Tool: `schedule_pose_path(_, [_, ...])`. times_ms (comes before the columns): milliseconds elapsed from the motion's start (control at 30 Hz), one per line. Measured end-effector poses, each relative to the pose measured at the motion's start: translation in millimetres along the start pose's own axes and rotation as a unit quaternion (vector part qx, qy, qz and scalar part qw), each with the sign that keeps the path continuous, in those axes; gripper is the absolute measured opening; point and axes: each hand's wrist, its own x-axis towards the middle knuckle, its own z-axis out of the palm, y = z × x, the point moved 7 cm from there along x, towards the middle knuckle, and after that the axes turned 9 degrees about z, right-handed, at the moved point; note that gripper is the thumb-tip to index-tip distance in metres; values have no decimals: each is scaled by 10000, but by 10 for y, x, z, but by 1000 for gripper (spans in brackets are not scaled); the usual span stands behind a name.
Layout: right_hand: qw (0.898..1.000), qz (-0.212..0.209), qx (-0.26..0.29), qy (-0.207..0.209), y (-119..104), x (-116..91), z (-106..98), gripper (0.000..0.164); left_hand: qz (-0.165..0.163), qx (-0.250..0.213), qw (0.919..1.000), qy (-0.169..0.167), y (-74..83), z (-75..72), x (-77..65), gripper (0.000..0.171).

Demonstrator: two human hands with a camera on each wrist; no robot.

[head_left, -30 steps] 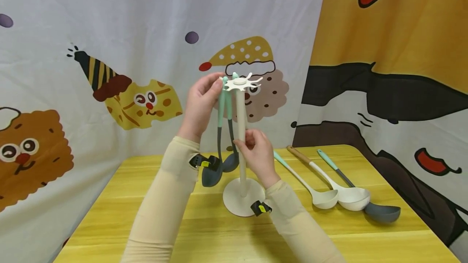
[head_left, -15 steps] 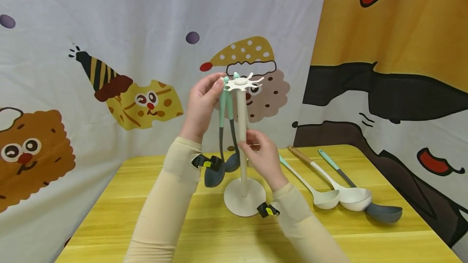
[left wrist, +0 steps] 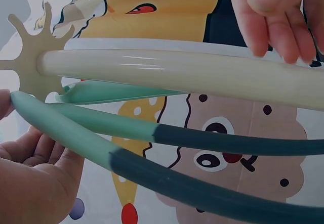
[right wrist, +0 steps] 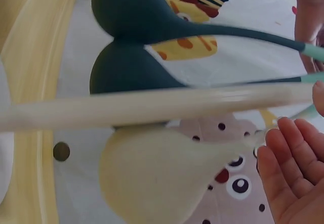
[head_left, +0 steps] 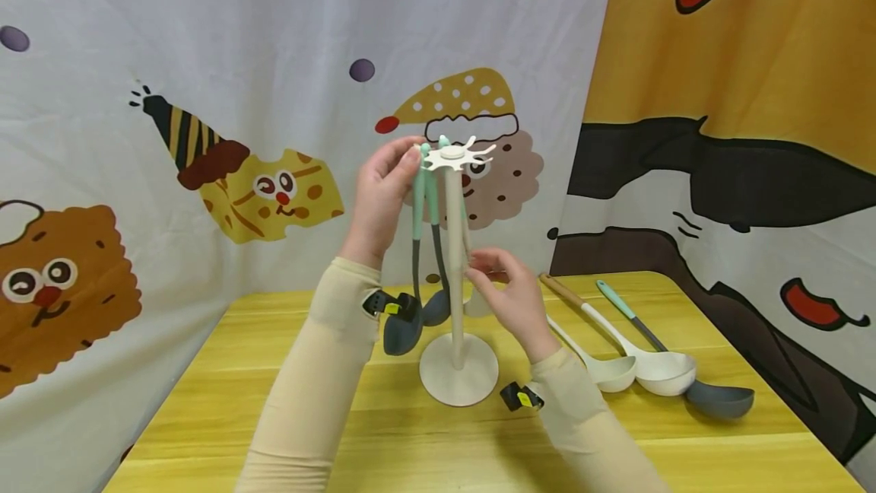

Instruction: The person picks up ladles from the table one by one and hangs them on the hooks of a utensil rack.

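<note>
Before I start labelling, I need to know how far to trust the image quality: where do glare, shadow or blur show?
Head view: a soft shadow on the table beside the right sleeve; left wrist view: pale glare streaks along the stand's pole; right wrist view: the pole and the pale ladle look soft-edged, whether from motion or focus I can't tell.
</note>
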Motion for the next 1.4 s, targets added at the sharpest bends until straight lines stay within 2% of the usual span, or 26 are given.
schedule_pose_path(167, [9999, 3, -36, 164, 117, 15, -108, 24, -23, -68, 10000, 28, -4, 7, -2, 37])
schedule_pose_path(300, [9993, -77, -338, 135, 211, 28, -154, 26, -26, -72, 10000, 46, -4, 6, -5, 38])
schedule_pose_path(433, [9981, 55, -610, -80, 314, 38, -174, 34, -17, -61, 10000, 52, -3, 9, -5, 38])
schedule_pose_path(700, [9906, 840, -927, -560, 596, 44, -177, 60, 44, -139, 9999, 90, -5, 11, 4, 37])
schedule_pose_path(867, [9850, 857, -1194, -901, 713, 54, -171, 68, 29, -83, 9999, 78, -5, 11, 0, 37])
schedule_pose_path(1100, [9659, 840, -1922, -1517, 826, 54, -148, 81, 20, -66, 10000, 64, -9, 10, -2, 37])
schedule_pose_path(1400, [9408, 1141, -2463, -2030, 963, 43, -154, 101, 9, -51, 10000, 53, -17, 16, -1, 37])
